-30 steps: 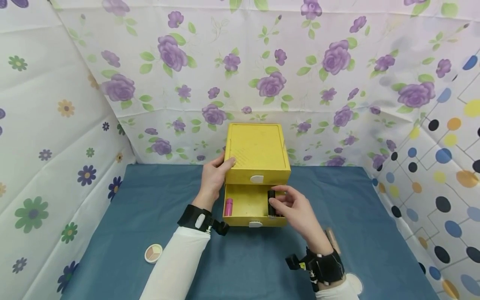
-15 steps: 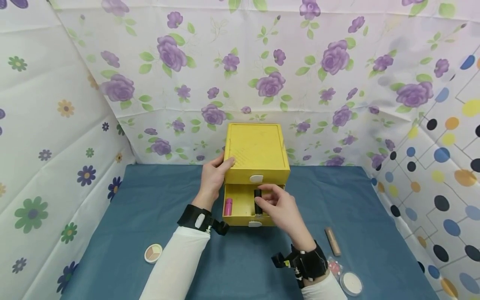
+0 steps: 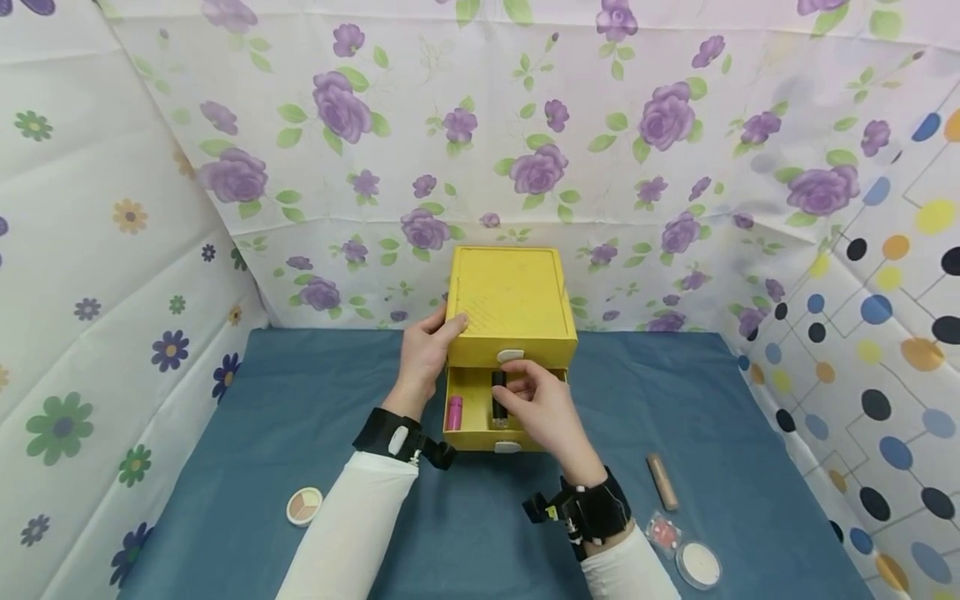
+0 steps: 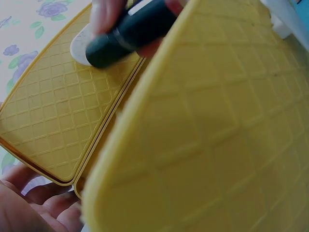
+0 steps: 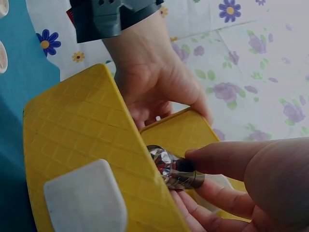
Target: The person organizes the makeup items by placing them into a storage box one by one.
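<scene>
My left hand [image 3: 420, 360] grips the left side of a small yellow drawer box [image 3: 510, 292], thumb on its top edge. The upper drawer is closed, and the lower drawer [image 3: 472, 439] is pulled out. Between thumb and fingers, my right hand [image 3: 547, 412] pinches a black lipstick [image 3: 499, 398], upright over the middle of the lower drawer. A pink tube [image 3: 455, 412] stands in that drawer's left part. In the right wrist view, the shiny, clear end of the lipstick [image 5: 176, 169] shows behind the drawer front; whether it touches the drawer floor, I cannot tell.
On the blue cloth [image 3: 465, 533], a round three-colour palette [image 3: 304, 506] lies at left. At right are a brown tube [image 3: 662, 482], a clear packet with pink contents [image 3: 663, 531] and a round white compact [image 3: 698, 565]. Patterned sheets hang behind and at both sides.
My right hand has carried the black lipstick leftward, from the drawer's right side to its middle. The packet and compact at right have come into view. My left hand keeps its grip.
</scene>
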Action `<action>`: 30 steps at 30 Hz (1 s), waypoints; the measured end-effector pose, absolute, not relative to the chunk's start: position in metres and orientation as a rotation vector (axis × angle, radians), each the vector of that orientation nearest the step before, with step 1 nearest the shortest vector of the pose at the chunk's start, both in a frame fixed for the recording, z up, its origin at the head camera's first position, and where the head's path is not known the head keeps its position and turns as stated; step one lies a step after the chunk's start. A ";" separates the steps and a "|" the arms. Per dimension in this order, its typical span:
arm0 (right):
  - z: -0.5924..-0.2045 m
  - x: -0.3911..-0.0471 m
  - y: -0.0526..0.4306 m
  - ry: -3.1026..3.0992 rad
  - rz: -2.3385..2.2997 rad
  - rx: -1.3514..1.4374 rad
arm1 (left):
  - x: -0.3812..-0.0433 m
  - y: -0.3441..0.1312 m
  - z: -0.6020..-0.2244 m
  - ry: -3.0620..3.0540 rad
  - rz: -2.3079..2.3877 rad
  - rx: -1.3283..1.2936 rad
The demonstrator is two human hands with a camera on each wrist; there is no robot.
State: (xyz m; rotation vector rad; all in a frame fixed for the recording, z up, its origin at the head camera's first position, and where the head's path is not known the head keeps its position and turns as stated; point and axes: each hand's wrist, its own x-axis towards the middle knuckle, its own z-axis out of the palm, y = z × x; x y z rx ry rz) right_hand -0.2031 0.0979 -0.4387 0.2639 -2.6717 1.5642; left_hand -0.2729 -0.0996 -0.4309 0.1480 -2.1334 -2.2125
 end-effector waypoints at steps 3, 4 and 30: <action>-0.441 -0.206 0.092 -2.722 1.496 0.266 | -0.274 -0.100 -0.431 -2.133 -2.215 0.149; -0.442 -0.206 0.090 -2.740 1.468 0.269 | -0.274 -0.100 -0.431 -2.135 -2.215 0.149; -0.457 -0.223 0.058 -2.943 1.370 0.403 | -0.273 -0.102 -0.431 -2.131 -2.213 0.137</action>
